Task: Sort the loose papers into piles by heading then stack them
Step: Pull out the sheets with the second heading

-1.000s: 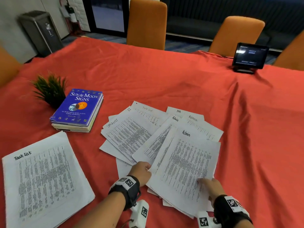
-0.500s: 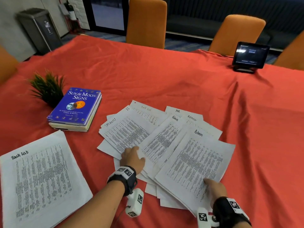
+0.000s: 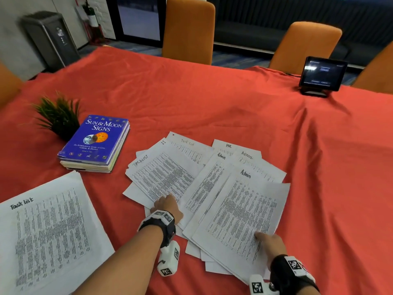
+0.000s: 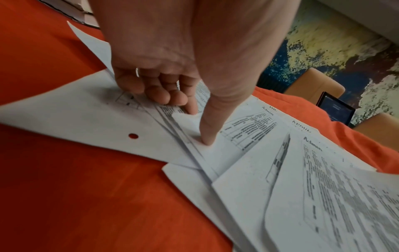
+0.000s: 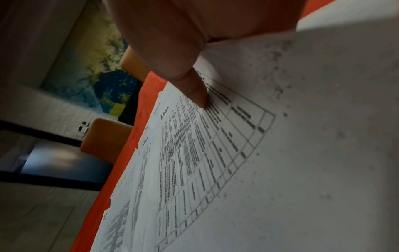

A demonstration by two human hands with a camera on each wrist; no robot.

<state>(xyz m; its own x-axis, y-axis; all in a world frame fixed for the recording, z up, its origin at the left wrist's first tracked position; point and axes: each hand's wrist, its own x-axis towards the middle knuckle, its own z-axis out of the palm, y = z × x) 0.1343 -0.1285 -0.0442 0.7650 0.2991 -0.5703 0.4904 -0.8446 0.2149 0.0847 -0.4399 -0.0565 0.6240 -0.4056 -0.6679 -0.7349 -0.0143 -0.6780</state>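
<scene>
Loose papers (image 3: 204, 188): fanned in an overlapping spread on the red tablecloth (image 3: 234, 116), near the front edge between the two hands; the exact count could not be told because of overlap; seven handwritten headings were read in the head view: three "Admin", two "Task list", one "HR", one "11".
Sorted pile (image 3: 49, 231): one pile, headed "Task list", was seen at the front left, well apart from the spread; the number of sheets in it could not be told.
Top Admin sheet (image 3: 244, 211): lay uppermost on the right side of the spread; its near corner was pinched by the right hand.
Left hand (image 3: 167, 206): rested on the left part of the spread; in the left wrist view the fingers (image 4: 164, 92) were curled down onto a printed sheet and the thumb was pressed straight onto the sheet beside it; no sheet was enclosed.
Right hand (image 3: 270, 241): thumb was seen on top of the sheet's near corner; the other fingers were hidden beneath the paper.
Books (image 3: 95, 143): one stack, blue "Sun & Moon Signs" uppermost; further count not told.
Plant (image 3: 57, 116): one, just behind the books.
Screen (image 3: 322, 74): one, at the far right.
Chairs (image 3: 188, 30): two counted beyond the table.
</scene>
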